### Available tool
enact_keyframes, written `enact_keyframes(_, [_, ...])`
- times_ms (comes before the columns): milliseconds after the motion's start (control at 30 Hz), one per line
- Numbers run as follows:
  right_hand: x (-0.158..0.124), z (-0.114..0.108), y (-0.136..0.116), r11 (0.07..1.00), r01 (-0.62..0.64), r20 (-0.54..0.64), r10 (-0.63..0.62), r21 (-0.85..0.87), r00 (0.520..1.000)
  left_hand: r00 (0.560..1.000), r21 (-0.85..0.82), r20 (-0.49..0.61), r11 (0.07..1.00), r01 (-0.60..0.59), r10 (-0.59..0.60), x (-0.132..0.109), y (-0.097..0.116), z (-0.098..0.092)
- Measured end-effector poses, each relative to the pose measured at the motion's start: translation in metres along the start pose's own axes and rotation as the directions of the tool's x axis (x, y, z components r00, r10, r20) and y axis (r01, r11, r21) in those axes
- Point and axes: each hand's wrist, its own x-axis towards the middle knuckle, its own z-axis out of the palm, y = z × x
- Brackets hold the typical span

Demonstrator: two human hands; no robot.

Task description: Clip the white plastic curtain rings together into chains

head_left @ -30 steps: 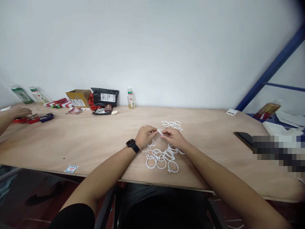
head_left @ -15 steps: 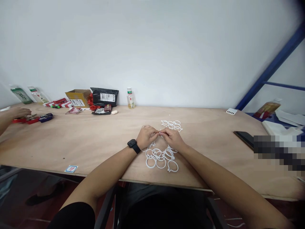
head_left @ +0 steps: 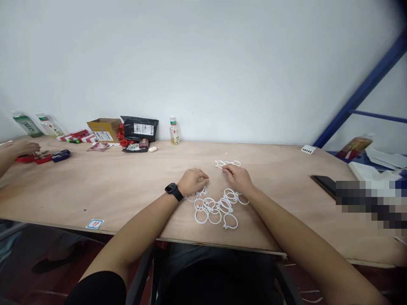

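Several white plastic rings with small clasps (head_left: 201, 216) lie in a loose pile near the table's front edge. A smaller group of white rings (head_left: 236, 163) lies farther back, partly hidden by my right hand. My left hand (head_left: 193, 181), with a black watch at its wrist, is just above the pile's left side, fingers curled together; whether anything is between them is too small to tell. My right hand (head_left: 237, 178) is pinched at the near edge of the back group, and what its fingertips hold, if anything, is hidden.
A bottle (head_left: 174, 132), a black package (head_left: 140, 128) and an open cardboard box (head_left: 104, 130) stand along the wall. At far left another person's hand (head_left: 27, 148) is over red and blue items (head_left: 43, 158). A phone (head_left: 324, 184) lies at right.
My hands have moved apart from where their fingertips met. The right hand has gone right and slightly back, toward the back rings, uncovering more of the front pile. The left hand has shifted slightly left.
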Motion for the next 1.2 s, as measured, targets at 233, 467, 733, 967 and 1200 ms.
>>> enact_keyframes(233, [0.006, -0.009, 0.02, 0.995, -0.094, 0.054, 0.096, -0.035, 0.994, 0.988, 0.014, 0.133, 0.997, -0.08, 0.077, -0.003, -0.002, 0.006])
enact_keyframes(467, [0.0, -0.025, 0.007, 0.933, -0.284, 0.672, 0.066, 0.22, 0.738, 0.991, 0.022, 0.125, 0.998, -0.058, 0.054, -0.002, -0.003, 0.011])
enact_keyframes(733, [-0.001, -0.007, -0.003, 0.918, -0.343, 0.49, 0.209, 0.2, 0.846, 0.98, -0.082, 0.022, 0.978, -0.195, 0.197, -0.001, 0.007, 0.002])
enact_keyframes(967, [-0.003, 0.003, -0.025, 0.921, -0.31, 0.353, 0.216, 0.236, 0.91, 0.953, -0.065, -0.046, 0.951, -0.301, 0.299, 0.0, 0.018, 0.003])
enact_keyframes(1200, [-0.004, 0.002, -0.025, 0.841, -0.219, 0.232, 0.115, 0.494, 0.966, 0.978, 0.03, -0.097, 0.983, -0.183, 0.185, 0.001, 0.014, 0.002])
